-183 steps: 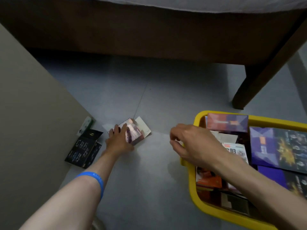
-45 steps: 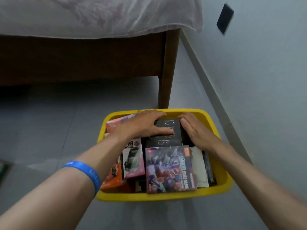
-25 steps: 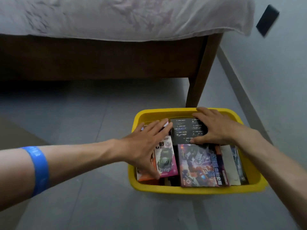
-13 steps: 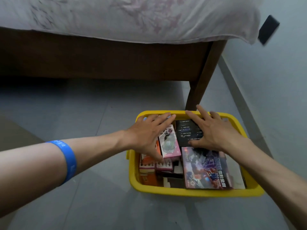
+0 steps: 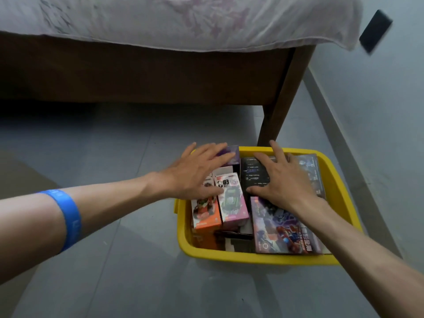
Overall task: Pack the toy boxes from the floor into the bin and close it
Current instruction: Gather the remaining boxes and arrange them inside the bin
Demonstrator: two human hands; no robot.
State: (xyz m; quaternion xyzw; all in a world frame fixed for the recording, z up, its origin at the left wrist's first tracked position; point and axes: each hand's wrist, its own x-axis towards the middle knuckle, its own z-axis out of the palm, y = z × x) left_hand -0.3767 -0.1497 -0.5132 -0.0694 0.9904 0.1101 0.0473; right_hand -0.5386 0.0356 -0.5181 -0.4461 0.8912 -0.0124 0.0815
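From my remote station I take the yellow bin (image 5: pixel 252 257) as my landmark; it stands on the grey floor (image 5: pixel 114 157), just in front of the wooden bed leg (image 5: pixel 278 106), and it has no lid on it. Far left of the bin I see my left forearm with a blue wristband (image 5: pixel 68 220). My left hand (image 5: pixel 195 174) lies flat with fingers straight and spread over the left part of the bin; the fingertips reach a purple box (image 5: pixel 230 154) at the far left corner, and the thumb rests on a pink box (image 5: pixel 232 203) with a dark car picture. Just left of the pink box, inside the bin, there is an orange box (image 5: pixel 205 213). In the middle of the bin, at the far side, a black box (image 5: pixel 252 173) lies flat, and my right hand (image 5: pixel 286 182) presses on it with fingers spread and straight, the thumb at its near edge. Neither of my hands is gripping anything. Near the front wall of the bin, under my right wrist, a large robot picture box (image 5: pixel 282 230) lies on top. At the right side of the bin a dark clear-fronted box (image 5: pixel 312 171) leans by the wall. Behind the bin is the bed with a pale sheet (image 5: pixel 183 21), and on the wall right of the bin I see a black plate (image 5: pixel 375 31).
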